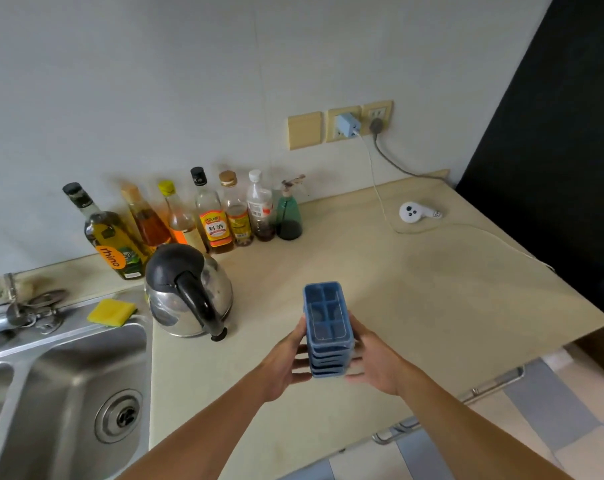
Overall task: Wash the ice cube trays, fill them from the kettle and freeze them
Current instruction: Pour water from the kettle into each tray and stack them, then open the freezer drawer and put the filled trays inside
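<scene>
A stack of ice cube trays (328,327) (blue, several nested together, top one showing its compartments) is gripped from both sides over the beige counter (432,289). The left hand (286,362) is pressed against the stack's left side and the right hand (376,362) against its right side, so the trays are sandwiched right between the two palms. On each side the thumb is laid along the upper edge, and the fingers (302,367) are wrapped in around the lower trays, tips touching the plastic. Neither hand is spread wide; both are closed onto the stack. Whether the bottom tray is touching the counter or lifted off it can't be told.

The kettle (189,292) (steel body, black lid and handle) is parked on the counter just left of the stack, apart from the hands. Behind it, a row of bottles (217,216) is lined up against the wall. Further left the steel sink (68,393) is seen, with a yellow sponge (111,311) set on its back rim near the kettle. A small white round gadget (413,212) is left at the far right of the counter, well apart from the trays, under the wall sockets (342,124).
</scene>
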Available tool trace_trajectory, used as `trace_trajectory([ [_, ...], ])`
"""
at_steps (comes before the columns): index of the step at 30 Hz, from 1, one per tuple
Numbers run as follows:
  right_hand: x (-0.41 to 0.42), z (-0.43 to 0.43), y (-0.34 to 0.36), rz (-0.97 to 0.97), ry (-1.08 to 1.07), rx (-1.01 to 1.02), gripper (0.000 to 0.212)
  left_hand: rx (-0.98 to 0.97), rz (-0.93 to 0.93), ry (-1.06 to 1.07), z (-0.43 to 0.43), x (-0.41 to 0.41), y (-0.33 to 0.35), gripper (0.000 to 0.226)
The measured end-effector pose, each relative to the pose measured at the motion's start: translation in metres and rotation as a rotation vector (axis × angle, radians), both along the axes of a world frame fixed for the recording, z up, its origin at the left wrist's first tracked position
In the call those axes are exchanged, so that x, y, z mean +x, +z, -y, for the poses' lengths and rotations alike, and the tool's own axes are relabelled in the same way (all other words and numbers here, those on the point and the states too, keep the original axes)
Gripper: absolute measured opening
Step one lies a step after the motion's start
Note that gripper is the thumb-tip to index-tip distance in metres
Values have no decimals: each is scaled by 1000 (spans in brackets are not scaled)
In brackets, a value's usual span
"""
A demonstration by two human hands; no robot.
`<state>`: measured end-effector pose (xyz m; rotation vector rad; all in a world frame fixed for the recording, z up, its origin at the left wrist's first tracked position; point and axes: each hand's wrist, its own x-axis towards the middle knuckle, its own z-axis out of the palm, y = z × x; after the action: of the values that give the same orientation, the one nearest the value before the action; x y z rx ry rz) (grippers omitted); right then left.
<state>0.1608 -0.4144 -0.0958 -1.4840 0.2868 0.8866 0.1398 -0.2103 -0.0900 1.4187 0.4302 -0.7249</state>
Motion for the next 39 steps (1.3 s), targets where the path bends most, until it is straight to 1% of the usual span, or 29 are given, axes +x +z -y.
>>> trace_trajectory([
  [4, 11, 45, 6, -10, -60, -14, 73, -8, -9, -54, 45, 20, 9, 70],
  [8, 27, 111, 7, -3, -119, -26, 73, -12, -6, -104, 110, 45, 15, 74],
  [10, 37, 149, 6, 10, -151, -42, 79, -22, 2, -117, 149, 58, 16, 73],
  [12, 47, 190, 7, 27, -166, -52, 83, -26, 9, -114, 191, 70, 17, 73],
  [16, 67, 273, 12, 49, -168, -81, 84, -39, 18, -70, 276, 88, 17, 73],
  [21, 85, 363, 18, 51, -175, -57, 74, -54, 20, -61, 364, 104, 19, 68],
  [23, 91, 388, 18, 50, -174, -46, 77, -54, 13, -48, 391, 110, 22, 68],
  [27, 106, 427, 16, 38, -209, -15, 87, -57, 11, -66, 432, 130, 27, 66],
  [30, 121, 446, 14, 46, -242, 1, 81, -60, 12, -97, 451, 150, 25, 63],
  [35, 142, 463, 4, 71, -272, -41, 91, -81, 14, -142, 470, 181, 16, 55],
  [37, 150, 465, -3, 93, -274, -47, 82, -93, 25, -170, 471, 192, 10, 54],
  [39, 157, 468, -8, 94, -266, -38, 72, -96, 28, -186, 471, 200, 4, 59],
])
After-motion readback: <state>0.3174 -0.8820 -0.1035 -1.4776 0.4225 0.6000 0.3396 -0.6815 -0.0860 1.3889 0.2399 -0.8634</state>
